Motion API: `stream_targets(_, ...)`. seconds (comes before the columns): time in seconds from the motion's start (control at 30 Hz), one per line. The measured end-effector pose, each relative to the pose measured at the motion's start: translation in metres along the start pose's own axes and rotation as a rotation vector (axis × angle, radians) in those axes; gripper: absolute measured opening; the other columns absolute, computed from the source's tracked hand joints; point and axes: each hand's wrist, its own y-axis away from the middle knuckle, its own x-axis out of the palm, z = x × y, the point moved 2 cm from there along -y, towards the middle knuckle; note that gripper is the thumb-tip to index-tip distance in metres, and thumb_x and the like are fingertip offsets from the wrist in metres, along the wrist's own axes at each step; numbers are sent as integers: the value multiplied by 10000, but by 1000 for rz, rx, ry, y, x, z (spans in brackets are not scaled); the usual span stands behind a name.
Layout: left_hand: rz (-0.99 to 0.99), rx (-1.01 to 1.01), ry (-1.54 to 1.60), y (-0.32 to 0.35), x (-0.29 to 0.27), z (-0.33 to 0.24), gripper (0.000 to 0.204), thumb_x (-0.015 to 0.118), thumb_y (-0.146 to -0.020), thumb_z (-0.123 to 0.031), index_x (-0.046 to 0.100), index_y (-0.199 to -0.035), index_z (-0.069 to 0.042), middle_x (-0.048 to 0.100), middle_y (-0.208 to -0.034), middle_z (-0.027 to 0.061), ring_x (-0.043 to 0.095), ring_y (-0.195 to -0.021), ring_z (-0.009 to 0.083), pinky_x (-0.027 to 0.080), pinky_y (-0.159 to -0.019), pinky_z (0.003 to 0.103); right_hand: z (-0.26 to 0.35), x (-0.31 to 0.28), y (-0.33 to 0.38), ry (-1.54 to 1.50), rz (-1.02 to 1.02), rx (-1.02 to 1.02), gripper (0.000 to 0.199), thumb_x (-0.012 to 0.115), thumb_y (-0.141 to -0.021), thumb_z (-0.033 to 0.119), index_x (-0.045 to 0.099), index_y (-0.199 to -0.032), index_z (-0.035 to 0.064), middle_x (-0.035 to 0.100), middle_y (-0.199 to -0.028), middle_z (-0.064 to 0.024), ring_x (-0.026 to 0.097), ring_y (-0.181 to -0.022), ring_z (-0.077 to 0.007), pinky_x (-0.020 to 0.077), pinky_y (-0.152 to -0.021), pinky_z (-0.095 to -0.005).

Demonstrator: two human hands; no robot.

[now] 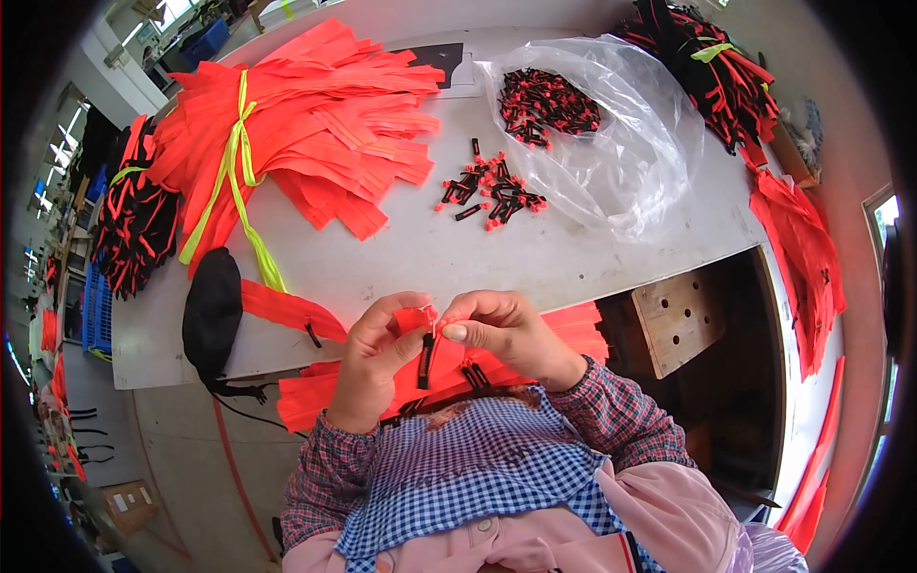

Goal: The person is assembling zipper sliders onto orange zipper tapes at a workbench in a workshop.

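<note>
Close together in front of my chest, my left hand and my right hand both pinch the end of an orange-red zipper tape. A black zipper pull hangs down between them. The slider itself is mostly hidden by my fingertips. Across my lap lies a bunch of orange-red zipper tapes, some with black pulls on them. Past my hands on the table is a loose pile of black-and-red zipper sliders.
A large bundle of orange-red tapes tied with yellow strips lies at the table's back left. Many more sliders sit in a clear plastic bag. A black padded object rests on the left edge. An opening with a perforated wooden board is at right.
</note>
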Motion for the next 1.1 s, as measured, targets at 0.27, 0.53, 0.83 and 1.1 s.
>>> stream_targets(0.27,53,-113,231,1,-5,4,280,602,-976,-40,581,-1253,-11,664,-1111,32,616,-1031,90,485,-914,232,-2,9,-4,-154,85,28,119,584,-1014,126,614,-1078,30,594,-998,38,526,-916,-41,438,-832,-219)
stream_targets(0.53,117,-115,38,1,-7,2,276,600,-984,-69,568,-1244,16,654,-1128,49,609,-1054,103,476,-939,237,-7,8,-1,-212,73,74,114,579,-1001,118,608,-1070,33,599,-988,41,532,-919,-35,435,-839,-219)
stream_targets(0.83,206,-60,-396,-3,-14,-17,236,617,-948,-32,607,-1177,24,658,-1117,79,614,-1061,145,486,-925,276,-2,13,0,-118,-5,168,104,606,-984,114,613,-1020,16,613,-932,39,544,-865,-28,444,-784,-207)
stream_targets(1.1,254,-39,-373,-1,-18,-19,242,616,-938,-10,608,-1178,16,649,-1111,71,611,-1056,139,479,-931,274,-5,12,0,-32,34,124,115,608,-999,130,603,-992,15,615,-912,28,548,-832,-36,444,-749,-207)
